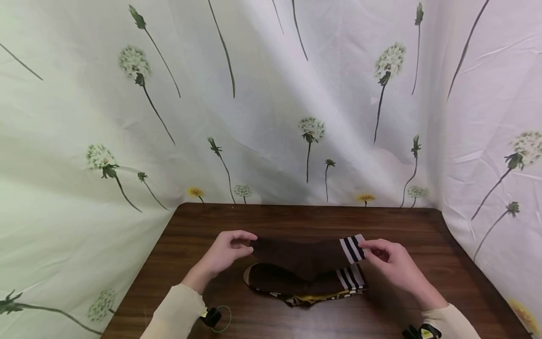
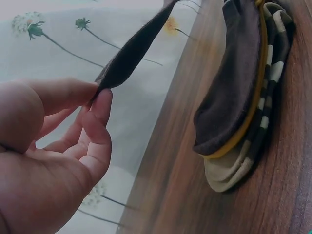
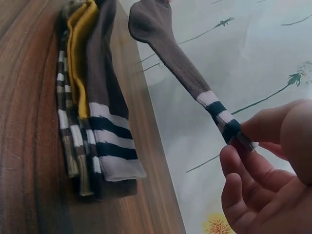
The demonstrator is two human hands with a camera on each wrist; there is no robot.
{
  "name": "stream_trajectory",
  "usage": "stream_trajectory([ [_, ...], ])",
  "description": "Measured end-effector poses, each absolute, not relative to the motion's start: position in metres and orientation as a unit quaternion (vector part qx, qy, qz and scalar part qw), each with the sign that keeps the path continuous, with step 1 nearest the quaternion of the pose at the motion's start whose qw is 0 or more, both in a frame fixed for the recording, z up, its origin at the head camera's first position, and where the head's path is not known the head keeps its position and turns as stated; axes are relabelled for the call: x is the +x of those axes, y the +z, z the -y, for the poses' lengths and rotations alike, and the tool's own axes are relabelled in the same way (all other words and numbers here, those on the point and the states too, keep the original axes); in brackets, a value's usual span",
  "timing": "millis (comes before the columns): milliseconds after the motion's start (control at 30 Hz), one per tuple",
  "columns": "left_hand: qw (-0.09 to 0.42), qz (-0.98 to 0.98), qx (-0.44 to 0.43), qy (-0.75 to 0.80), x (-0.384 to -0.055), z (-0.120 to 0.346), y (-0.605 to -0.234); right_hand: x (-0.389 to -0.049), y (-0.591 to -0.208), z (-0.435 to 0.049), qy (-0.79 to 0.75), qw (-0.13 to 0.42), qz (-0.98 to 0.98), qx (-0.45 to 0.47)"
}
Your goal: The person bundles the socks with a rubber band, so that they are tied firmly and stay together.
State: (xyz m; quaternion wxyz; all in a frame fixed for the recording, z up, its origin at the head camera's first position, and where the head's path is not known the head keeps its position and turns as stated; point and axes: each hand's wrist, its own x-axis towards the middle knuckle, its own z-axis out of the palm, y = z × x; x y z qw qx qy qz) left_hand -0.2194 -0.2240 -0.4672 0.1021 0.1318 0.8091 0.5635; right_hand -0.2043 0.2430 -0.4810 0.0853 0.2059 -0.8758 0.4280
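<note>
A dark brown sock (image 1: pixel 292 254) with white and black striped cuff hangs stretched between both hands, held above a pile of socks. My left hand (image 1: pixel 228 249) pinches its toe end between thumb and fingertips. At the other end, my right hand (image 1: pixel 389 259) pinches the striped cuff (image 3: pixel 226 122). Under it, the stacked socks (image 1: pixel 296 282) lie flat on the table: a matching brown striped sock (image 3: pixel 114 131) on top, then a mustard yellow one (image 3: pixel 80 58), then a patterned sock (image 2: pixel 268 117) in black, white and olive. Toes point left, cuffs right.
The brown wood-grain table (image 1: pixel 190 282) has rounded far corners. White cloth (image 1: pixel 262 141) printed with dandelions hangs behind it and along both sides. A black wrist strap (image 1: pixel 211 318) with a thin loop of cord sits at the left sleeve.
</note>
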Motion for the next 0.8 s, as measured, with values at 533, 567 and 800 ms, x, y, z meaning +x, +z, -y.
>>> stream_trajectory([
  [533,0.134,-0.785,0.117,0.594,-0.206,0.233,-0.474,-0.192,-0.479,-0.243,0.448,0.061,0.864,0.221],
  [567,0.139,-0.783,0.114,0.596,-0.205,0.234,-0.474,-0.192,-0.479,-0.243,0.452,0.059,0.862,0.222],
  [800,0.161,-0.773,0.112,0.603,-0.201,0.236,-0.479,-0.190,-0.487,-0.249,0.479,0.007,0.847,0.229],
])
